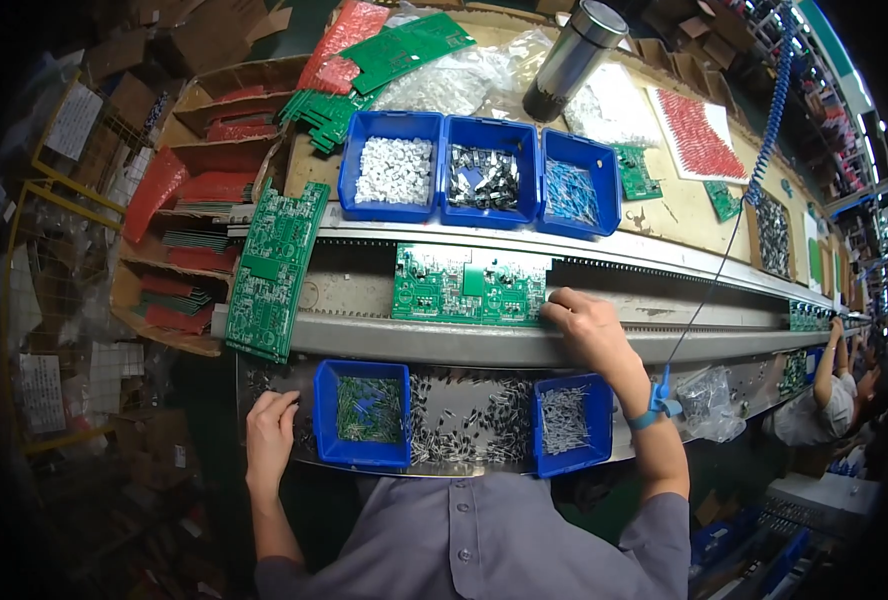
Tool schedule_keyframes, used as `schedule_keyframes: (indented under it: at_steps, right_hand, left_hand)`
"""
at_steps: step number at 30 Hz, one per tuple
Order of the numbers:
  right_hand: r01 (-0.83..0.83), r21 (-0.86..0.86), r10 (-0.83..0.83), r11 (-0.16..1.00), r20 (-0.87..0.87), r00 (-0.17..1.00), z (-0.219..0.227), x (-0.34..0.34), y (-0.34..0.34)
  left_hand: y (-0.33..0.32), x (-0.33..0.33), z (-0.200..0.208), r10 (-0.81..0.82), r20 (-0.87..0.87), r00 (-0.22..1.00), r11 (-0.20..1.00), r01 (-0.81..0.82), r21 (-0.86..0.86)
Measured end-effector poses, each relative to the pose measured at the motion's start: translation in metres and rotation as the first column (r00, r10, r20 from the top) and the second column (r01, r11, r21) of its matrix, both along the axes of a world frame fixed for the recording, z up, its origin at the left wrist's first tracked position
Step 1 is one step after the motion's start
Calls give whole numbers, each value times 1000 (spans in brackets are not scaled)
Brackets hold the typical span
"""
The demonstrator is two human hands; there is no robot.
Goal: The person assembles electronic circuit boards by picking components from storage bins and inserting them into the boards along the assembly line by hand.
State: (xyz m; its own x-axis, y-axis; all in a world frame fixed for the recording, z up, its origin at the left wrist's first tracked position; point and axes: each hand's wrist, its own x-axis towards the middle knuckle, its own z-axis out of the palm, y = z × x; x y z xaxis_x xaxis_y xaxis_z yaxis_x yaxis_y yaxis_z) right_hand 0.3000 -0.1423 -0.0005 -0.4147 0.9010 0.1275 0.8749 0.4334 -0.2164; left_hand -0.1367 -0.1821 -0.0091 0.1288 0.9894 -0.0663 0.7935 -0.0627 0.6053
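A green circuit board (472, 290) with small parts lies across the rails of the line in front of me. My right hand (592, 326) is at its right end, fingers bent together and fingertips on the lower right corner; whatever they pinch is hidden. My left hand (270, 436) hangs over the left end of the metal tray (304, 458), thumb and fingers pressed together; what is between them is too small to make out. Beside it stands a blue bin (362, 463) of green-leaded parts. Another blue bin (575, 464) of thin silvery parts sits below my right forearm.
Loose black components (474, 410) cover the tray between the bins. A second board (275, 270) rests slanted across the rails at left. Three blue bins (389, 212) of white, black and blue parts stand behind. A blue wrist strap (655, 405) ties to a cord. A co-worker (822, 410) is at far right.
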Motion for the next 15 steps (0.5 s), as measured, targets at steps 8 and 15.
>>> schedule_keyframes:
  at_steps: [8, 15]
  right_hand:
    - [-45, -21, 47, 999, 89, 995, 9, -5, 3]
    - [-54, -23, 56, 998, 121, 991, 12, -6, 5]
  left_hand:
    - [-2, -2, -3, 2, -26, 1000, 1000, -3, -16]
    - [-3, -1, -3, 2, -27, 1000, 1000, -2, -14]
